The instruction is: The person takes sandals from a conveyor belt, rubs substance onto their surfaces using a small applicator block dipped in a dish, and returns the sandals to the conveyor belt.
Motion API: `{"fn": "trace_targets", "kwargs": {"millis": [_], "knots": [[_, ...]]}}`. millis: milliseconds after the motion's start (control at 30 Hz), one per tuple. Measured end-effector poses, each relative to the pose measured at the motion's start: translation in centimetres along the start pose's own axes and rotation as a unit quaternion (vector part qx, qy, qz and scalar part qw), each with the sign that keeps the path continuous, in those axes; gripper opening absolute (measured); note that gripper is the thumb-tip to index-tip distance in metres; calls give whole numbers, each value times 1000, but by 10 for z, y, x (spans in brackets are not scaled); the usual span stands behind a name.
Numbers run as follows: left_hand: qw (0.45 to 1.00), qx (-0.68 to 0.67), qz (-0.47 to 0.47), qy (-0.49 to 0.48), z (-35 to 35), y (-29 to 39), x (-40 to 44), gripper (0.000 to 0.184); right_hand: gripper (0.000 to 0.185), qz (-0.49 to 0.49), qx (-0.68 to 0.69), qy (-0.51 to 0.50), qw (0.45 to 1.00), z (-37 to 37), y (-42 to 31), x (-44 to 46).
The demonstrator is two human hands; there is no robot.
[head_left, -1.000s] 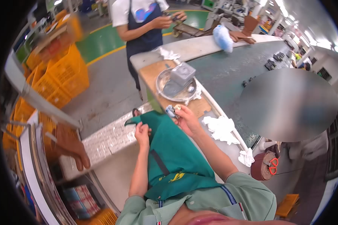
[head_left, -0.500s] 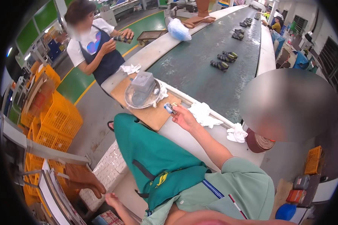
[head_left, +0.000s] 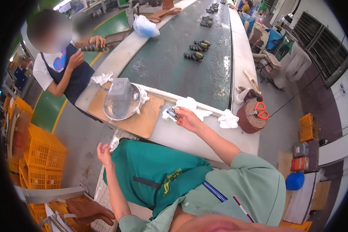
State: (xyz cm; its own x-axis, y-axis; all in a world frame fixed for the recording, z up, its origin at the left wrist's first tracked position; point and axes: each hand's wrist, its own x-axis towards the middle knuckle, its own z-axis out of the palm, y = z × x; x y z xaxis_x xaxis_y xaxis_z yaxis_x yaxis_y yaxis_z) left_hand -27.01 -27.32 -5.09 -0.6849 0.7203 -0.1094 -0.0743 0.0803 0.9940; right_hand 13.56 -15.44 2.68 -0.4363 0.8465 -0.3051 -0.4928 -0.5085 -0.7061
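Note:
My right hand (head_left: pixel 188 119) is over the near end of the conveyor table and pinches a small blue-and-grey object (head_left: pixel 171 112) between thumb and fingers. What kind of object it is, I cannot make out. Behind it lie crumpled white cloths (head_left: pixel 188 103). My left hand (head_left: pixel 104 154) is raised beside my green apron (head_left: pixel 143 158), fingers loosely apart, nothing in it. Left of my right hand, a brown board (head_left: pixel 152 116) carries a round clear bowl (head_left: pixel 137 108) with a grey translucent container (head_left: pixel 120 92) in it.
Several dark striped shoes (head_left: pixel 194 57) sit on the green conveyor belt (head_left: pixel 162 73). A person (head_left: pixel 63 69) at left holds a similar shoe. Orange-handled scissors (head_left: pixel 262 111) rest on a brown roll (head_left: pixel 246 121) at right. Yellow crates (head_left: pixel 44 154) stand on the left floor.
The view has turned to the right, revealing the scissors and roll. My left hand has risen from low beside the seat to beside my apron. My right hand still holds the small object.

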Motion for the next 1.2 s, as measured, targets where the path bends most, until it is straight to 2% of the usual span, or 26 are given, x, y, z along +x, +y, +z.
{"fn": "trace_targets", "kwargs": {"millis": [67, 200, 300, 467, 600, 667, 733, 800, 967, 1033, 1100, 1133, 1167, 1200], "knots": [[1000, -1, 12, -9, -13, -21, 27, 43, 15, 12, -10, 4, 1000, 11, 8, 8], [999, -4, 2, 46, -59, -47, 59, 44, 18, 59, -60, -14, 996, 55, 16, 29], [992, -15, -67, 106, -98, -58, 71, 46, 20, 102, -73, -48, 991, 70, 35, 61], [977, -9, -122, 174, -193, -79, 63, 43, 19, 160, -57, -119, 978, 114, 90, 100], [956, 5, -181, 230, -274, -83, 43, 44, 21, 196, -57, -113, 973, 157, 134, 116], [950, 5, -193, 244, -322, -99, 46, 47, 23, 203, -36, -172, 963, 167, 155, 123], [955, 33, -190, 227, -366, -110, 58, 47, 24, 196, -34, -159, 967, 182, 165, 117], [955, 24, -179, 236, -379, -106, 69, 47, 26, 160, -51, -140, 976, 197, 169, 110], [938, -16, -250, 238, -401, -100, 71, 46, 27, 97, -7, -101, 990, 206, 166, 72], [935, -99, -251, 230, -406, -115, 55, 45, 27, 56, 21, -89, 994, 206, 160, 54], [927, -84, -270, 245, -388, -98, 17, 33, 27, 19, 49, -89, 995, 206, 150, 40], [901, -151, -350, 206, -407, -121, 1, 18, 27, -14, 85, -82, 993, 205, 158, 25], [878, -122, -406, 222, -397, -128, -16, 7, 29, -39, 100, -84, 991, 202, 160, 16], [855, -108, -446, 242, -374, -111, -33, 4, 31, -54, 108, -73, 990, 198, 162, 7]]}}
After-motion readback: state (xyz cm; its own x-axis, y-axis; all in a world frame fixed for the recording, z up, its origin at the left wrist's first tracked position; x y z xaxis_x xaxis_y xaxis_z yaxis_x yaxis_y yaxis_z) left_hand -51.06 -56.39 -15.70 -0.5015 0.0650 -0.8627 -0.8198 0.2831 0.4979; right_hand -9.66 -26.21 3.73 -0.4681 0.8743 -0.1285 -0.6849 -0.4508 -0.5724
